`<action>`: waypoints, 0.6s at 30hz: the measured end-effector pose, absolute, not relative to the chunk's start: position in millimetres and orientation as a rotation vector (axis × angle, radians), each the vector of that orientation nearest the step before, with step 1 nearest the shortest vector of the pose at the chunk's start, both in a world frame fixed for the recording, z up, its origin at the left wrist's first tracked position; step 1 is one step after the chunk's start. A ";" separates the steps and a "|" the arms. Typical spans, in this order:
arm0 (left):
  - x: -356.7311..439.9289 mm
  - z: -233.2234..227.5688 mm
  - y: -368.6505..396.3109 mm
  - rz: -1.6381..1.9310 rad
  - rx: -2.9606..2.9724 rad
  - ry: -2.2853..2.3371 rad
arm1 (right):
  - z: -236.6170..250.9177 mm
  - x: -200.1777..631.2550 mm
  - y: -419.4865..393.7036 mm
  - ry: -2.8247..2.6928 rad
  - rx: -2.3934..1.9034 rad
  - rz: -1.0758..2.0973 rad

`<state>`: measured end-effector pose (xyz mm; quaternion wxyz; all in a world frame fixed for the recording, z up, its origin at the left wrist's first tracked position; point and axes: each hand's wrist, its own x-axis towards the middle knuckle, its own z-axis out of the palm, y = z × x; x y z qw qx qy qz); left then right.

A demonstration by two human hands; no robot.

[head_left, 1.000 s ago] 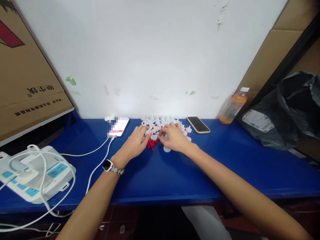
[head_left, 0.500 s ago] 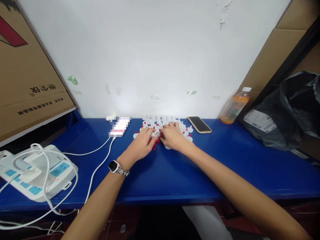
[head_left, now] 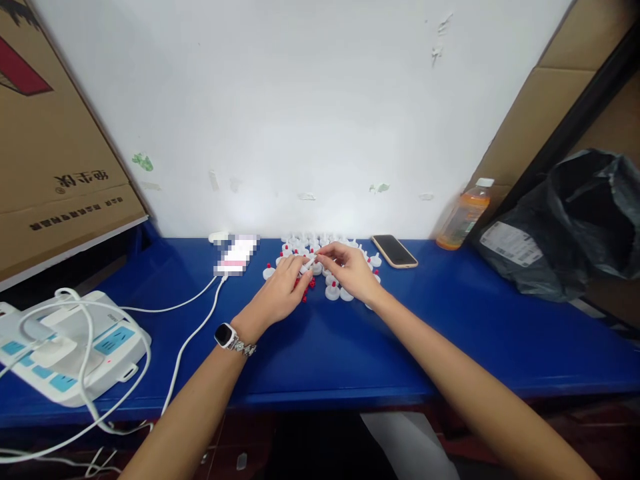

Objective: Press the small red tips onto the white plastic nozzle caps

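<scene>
Small white caps (head_left: 333, 291) with red tips sit on the blue table (head_left: 450, 333); right hand (head_left: 353, 270) pinches one, left hand (head_left: 283, 290) curls beside

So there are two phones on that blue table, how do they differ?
The left phone has its screen lit, white and pink, while the right phone has a dark screen. The left phone has a white cable plugged in; the right phone shows no cable. The left phone sits beside the left hand, the right phone beyond the right hand. Both lie flat on the table near the wall.
</scene>
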<state>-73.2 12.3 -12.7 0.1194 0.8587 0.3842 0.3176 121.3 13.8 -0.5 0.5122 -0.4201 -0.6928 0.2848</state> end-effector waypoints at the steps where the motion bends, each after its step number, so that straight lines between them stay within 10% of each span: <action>1: -73.2 -12.4 12.1 0.934 2.501 1.128 | -1.8 120.8 14.3 -1.603 -0.970 0.748; 18: -65.6 -9.0 0.3 0.943 2.394 1.046 | 3.0 115.4 8.3 -1.348 -0.852 1.082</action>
